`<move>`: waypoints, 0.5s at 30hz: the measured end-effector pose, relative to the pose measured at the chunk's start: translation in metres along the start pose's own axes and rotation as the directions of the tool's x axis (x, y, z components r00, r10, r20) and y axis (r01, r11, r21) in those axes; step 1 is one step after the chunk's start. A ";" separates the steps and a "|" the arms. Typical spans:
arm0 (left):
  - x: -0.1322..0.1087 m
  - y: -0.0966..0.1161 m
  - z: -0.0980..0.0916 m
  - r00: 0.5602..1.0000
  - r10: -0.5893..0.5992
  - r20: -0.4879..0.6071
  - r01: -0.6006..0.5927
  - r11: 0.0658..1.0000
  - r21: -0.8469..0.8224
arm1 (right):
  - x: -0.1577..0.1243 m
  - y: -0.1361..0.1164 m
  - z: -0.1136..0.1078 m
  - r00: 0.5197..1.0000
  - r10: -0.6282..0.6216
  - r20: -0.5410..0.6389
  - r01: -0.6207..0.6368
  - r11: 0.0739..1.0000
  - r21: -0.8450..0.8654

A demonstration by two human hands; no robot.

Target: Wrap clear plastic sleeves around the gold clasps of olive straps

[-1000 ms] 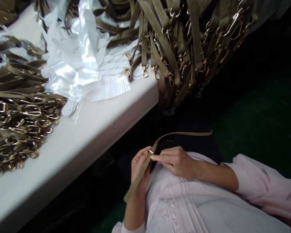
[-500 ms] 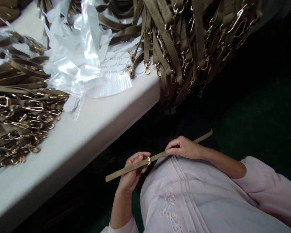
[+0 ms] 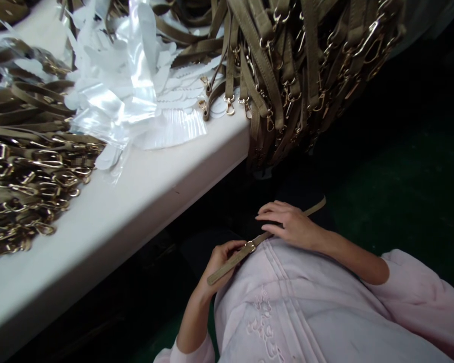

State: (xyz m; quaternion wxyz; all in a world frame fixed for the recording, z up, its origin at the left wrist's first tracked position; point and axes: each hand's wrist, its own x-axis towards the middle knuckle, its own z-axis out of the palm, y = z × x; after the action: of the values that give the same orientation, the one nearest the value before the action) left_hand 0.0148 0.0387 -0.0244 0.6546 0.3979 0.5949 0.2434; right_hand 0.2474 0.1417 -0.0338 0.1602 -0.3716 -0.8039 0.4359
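Observation:
An olive strap (image 3: 227,264) with a small gold buckle (image 3: 249,246) lies across my lap over my pale pink top. My left hand (image 3: 217,267) pinches the strap just left of the buckle, and the short free end sticks out below my fingers. My right hand (image 3: 289,224) rests on the strap further right, fingers spread over it, and the far end of the strap shows past my knuckles. Both hands are below the table's front edge.
A white table (image 3: 109,222) runs along the left. On it lie a heap of olive straps with gold buckles (image 3: 26,176), a pile of clear plastic bags (image 3: 124,96), and many straps with gold clips (image 3: 287,70) hanging over the corner. Dark green floor lies to the right.
The strap has slid rightward through my left hand, so the free end is much shorter. My right hand moved slightly up and right, its fingers now spread flatter over the strap.

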 end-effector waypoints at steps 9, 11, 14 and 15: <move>-0.008 0.007 -0.001 0.997 0.078 0.000 -0.077 0.985 0.155 | 0.017 -0.060 0.022 0.888 -0.309 0.341 0.138 0.886 0.443; -0.009 0.005 0.003 0.994 0.090 -0.065 -0.084 0.991 0.102 | 0.015 -0.054 0.025 0.898 -0.295 0.326 0.087 0.847 0.525; -0.010 0.000 0.010 0.973 0.142 -0.184 -0.131 0.989 0.070 | 0.011 -0.044 0.031 0.951 -0.164 0.261 -0.062 0.727 0.684; -0.011 -0.002 0.012 0.966 0.167 -0.199 -0.153 0.985 0.083 | 0.009 -0.041 0.033 0.966 -0.090 0.244 -0.118 0.687 0.717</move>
State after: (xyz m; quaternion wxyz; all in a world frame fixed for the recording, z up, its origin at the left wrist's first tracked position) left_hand 0.0239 0.0265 -0.0198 0.5543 0.4391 0.6330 0.3152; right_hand 0.2037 0.1150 -0.0193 0.1840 -0.2235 -0.5764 0.7642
